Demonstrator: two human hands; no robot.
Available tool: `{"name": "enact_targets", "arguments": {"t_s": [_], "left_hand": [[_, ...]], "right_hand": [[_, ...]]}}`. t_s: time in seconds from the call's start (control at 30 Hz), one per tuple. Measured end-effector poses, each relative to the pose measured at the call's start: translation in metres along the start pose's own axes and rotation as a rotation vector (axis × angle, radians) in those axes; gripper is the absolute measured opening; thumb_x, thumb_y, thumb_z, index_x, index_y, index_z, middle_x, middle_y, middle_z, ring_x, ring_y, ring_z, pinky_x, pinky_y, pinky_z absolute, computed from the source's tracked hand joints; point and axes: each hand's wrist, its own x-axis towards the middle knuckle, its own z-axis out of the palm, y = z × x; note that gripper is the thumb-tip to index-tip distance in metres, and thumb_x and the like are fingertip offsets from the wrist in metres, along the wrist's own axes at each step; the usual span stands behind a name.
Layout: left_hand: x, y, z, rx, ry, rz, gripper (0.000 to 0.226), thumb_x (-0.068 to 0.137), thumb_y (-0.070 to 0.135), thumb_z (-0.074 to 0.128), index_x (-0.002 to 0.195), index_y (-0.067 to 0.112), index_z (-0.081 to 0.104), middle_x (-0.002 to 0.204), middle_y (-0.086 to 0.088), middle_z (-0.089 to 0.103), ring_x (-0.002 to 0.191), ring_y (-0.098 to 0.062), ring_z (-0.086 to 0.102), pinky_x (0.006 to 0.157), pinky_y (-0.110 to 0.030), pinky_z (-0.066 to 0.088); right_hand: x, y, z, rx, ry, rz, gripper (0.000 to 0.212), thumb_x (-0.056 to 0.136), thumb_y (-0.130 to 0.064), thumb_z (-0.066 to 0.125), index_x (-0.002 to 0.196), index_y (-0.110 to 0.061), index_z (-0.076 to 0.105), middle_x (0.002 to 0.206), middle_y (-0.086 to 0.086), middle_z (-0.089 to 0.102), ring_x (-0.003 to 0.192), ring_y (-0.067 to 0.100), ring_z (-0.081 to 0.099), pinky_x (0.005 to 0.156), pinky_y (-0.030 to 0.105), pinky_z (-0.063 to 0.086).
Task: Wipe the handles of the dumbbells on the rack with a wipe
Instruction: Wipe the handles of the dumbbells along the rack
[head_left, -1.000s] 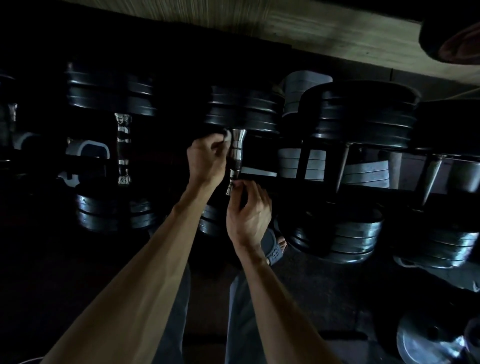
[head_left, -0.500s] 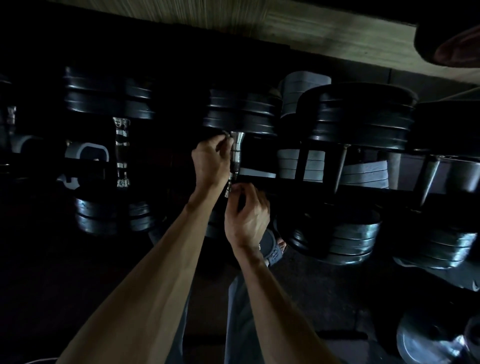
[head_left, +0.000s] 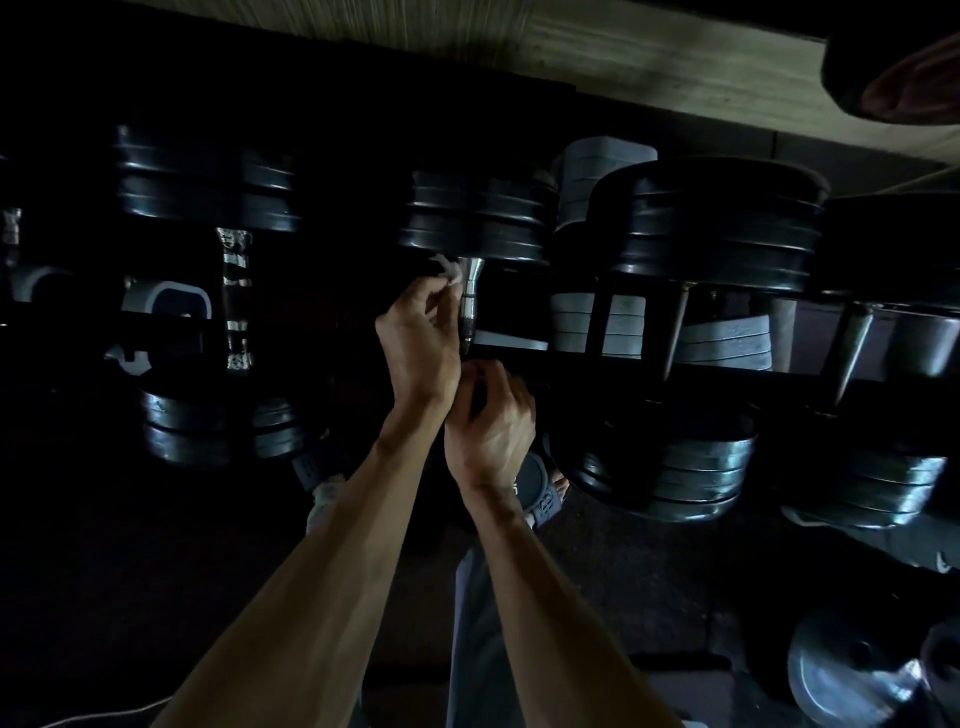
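Both hands work one chrome dumbbell handle (head_left: 471, 301) at twelve o'clock on the rack: left hand (head_left: 418, 338) pinches a small white wipe (head_left: 451, 273) against its upper end, right hand (head_left: 491, 421) clenches the lower end, likely steadying it.

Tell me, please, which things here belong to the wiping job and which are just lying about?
Part of the job:
- wipe, pinched in the left hand
- chrome handle being wiped
- right hand, at that handle's lower end
- neighbouring dumbbell handle

Just lying about:
- grey plates stacked behind
- loose plate on the floor
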Motion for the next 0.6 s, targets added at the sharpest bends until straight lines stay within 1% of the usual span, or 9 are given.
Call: {"name": "enact_targets", "arguments": {"t_s": [0.07, 0.17, 0.2, 0.27, 0.33, 0.4, 0.5, 0.57, 0.6], "left_hand": [[0.002, 0.002, 0.003, 0.028, 0.016, -0.016, 0.017, 0.098, 0.012, 0.059, 0.11, 0.006, 0.069, 0.101, 0.009, 0.068, 0.088, 0.002, 0.067, 0.08, -0.013, 0.055], [0.012, 0.0, 0.008, 0.065, -0.01, -0.021, 0.017, 0.099, 0.014, 0.058, 0.094, 0.004, 0.071, 0.079, 0.004, 0.068, 0.068, -0.004, 0.065, 0.073, -0.019, 0.059], [0.013, -0.001, 0.008, 0.087, -0.023, -0.005, 0.019, 0.098, 0.015, 0.059, 0.091, 0.002, 0.071, 0.075, 0.002, 0.067, 0.066, -0.005, 0.064, 0.071, -0.015, 0.057], [0.007, -0.002, 0.001, 0.127, -0.052, 0.043, 0.019, 0.097, 0.016, 0.062, 0.086, 0.005, 0.071, 0.068, 0.009, 0.061, 0.061, -0.005, 0.06, 0.061, -0.008, 0.051], [0.0, -0.002, -0.006, 0.119, -0.093, 0.072, 0.015, 0.097, 0.017, 0.063, 0.092, 0.008, 0.074, 0.073, 0.014, 0.064, 0.066, -0.005, 0.065, 0.064, -0.012, 0.054], [0.002, -0.003, -0.008, 0.111, -0.131, 0.079, 0.017, 0.097, 0.018, 0.062, 0.091, 0.008, 0.074, 0.074, 0.01, 0.066, 0.066, -0.005, 0.066, 0.062, -0.012, 0.054], [0.012, -0.003, -0.003, 0.132, -0.134, 0.038, 0.033, 0.099, 0.021, 0.059, 0.069, 0.009, 0.061, 0.056, 0.007, 0.053, 0.048, -0.005, 0.051, 0.046, -0.011, 0.039], [0.009, -0.002, -0.002, 0.16, -0.106, 0.045, 0.037, 0.101, 0.022, 0.056, 0.065, 0.011, 0.056, 0.052, 0.008, 0.046, 0.043, -0.006, 0.043, 0.043, -0.012, 0.032], [0.003, -0.002, -0.003, 0.168, -0.103, 0.061, 0.036, 0.101, 0.022, 0.056, 0.068, 0.01, 0.06, 0.054, 0.007, 0.049, 0.044, -0.006, 0.045, 0.044, -0.012, 0.033]], "right_hand": [[-0.001, -0.001, 0.0, 0.009, 0.0, 0.002, 0.026, 0.092, -0.026, 0.046, 0.076, -0.013, 0.064, 0.069, -0.002, 0.064, 0.069, 0.018, 0.059, 0.067, 0.04, 0.053], [0.0, -0.003, 0.0, 0.001, 0.012, 0.016, 0.027, 0.09, -0.027, 0.046, 0.076, -0.013, 0.064, 0.068, -0.001, 0.065, 0.068, 0.017, 0.058, 0.068, 0.041, 0.054], [-0.001, -0.002, 0.0, -0.005, 0.011, 0.019, 0.027, 0.09, -0.027, 0.046, 0.076, -0.013, 0.064, 0.068, -0.001, 0.064, 0.068, 0.016, 0.057, 0.068, 0.041, 0.055], [-0.001, -0.001, 0.001, -0.007, 0.008, 0.024, 0.026, 0.09, -0.027, 0.046, 0.077, -0.013, 0.065, 0.069, -0.001, 0.064, 0.069, 0.013, 0.055, 0.067, 0.041, 0.054], [-0.001, 0.001, 0.001, -0.001, 0.015, 0.026, 0.026, 0.09, -0.026, 0.047, 0.076, -0.013, 0.065, 0.068, -0.001, 0.064, 0.07, 0.011, 0.051, 0.068, 0.04, 0.054], [-0.001, 0.003, 0.003, -0.018, 0.005, 0.038, 0.026, 0.09, -0.027, 0.047, 0.076, -0.014, 0.064, 0.069, -0.002, 0.064, 0.071, 0.011, 0.054, 0.074, 0.042, 0.053], [-0.002, 0.005, 0.007, -0.115, -0.005, 0.107, 0.026, 0.088, -0.031, 0.046, 0.077, -0.019, 0.067, 0.077, -0.006, 0.066, 0.082, 0.02, 0.059, 0.086, 0.042, 0.045], [-0.003, 0.005, 0.008, -0.161, 0.032, 0.161, 0.021, 0.086, -0.031, 0.05, 0.08, -0.021, 0.068, 0.082, -0.005, 0.066, 0.089, 0.021, 0.059, 0.088, 0.041, 0.041], [-0.004, 0.005, 0.008, -0.168, 0.044, 0.179, 0.02, 0.085, -0.032, 0.051, 0.082, -0.022, 0.068, 0.085, -0.004, 0.066, 0.091, 0.022, 0.058, 0.088, 0.041, 0.04]]}}
